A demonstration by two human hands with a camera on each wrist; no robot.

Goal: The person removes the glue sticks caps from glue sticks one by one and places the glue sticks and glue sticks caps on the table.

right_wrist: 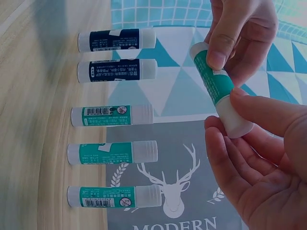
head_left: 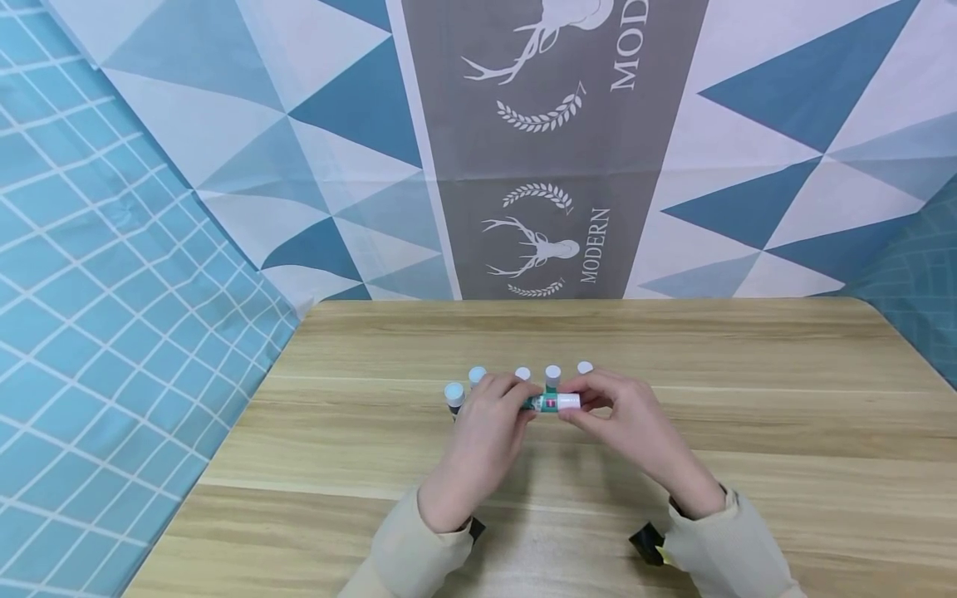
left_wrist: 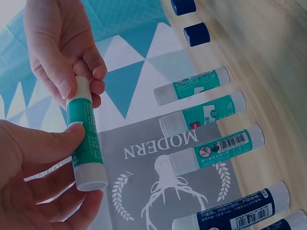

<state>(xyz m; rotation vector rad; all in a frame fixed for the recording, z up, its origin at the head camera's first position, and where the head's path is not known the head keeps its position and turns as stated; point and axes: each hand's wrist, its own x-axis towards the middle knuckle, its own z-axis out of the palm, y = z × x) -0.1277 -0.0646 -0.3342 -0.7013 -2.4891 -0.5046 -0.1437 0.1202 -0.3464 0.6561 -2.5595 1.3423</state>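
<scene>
Both hands hold one glue stick (head_left: 549,403), lying sideways in the head view, with a green label and a white cap. My left hand (head_left: 486,419) grips its green body, thumb along the label. With thumb and fingers, my right hand (head_left: 624,419) pinches the white cap (right_wrist: 232,117). Just beyond the hands stand three green glue sticks, among them a middle one (right_wrist: 112,152), and two navy glue sticks, the outer one (head_left: 454,396) at the left. All of these have white caps on.
Two short dark blue cylinders (left_wrist: 196,34) stand beyond the green sticks in the left wrist view. The wooden table (head_left: 336,473) reaches back to a patterned cloth (head_left: 531,149). Blue checked cloth (head_left: 97,332) hangs at the left.
</scene>
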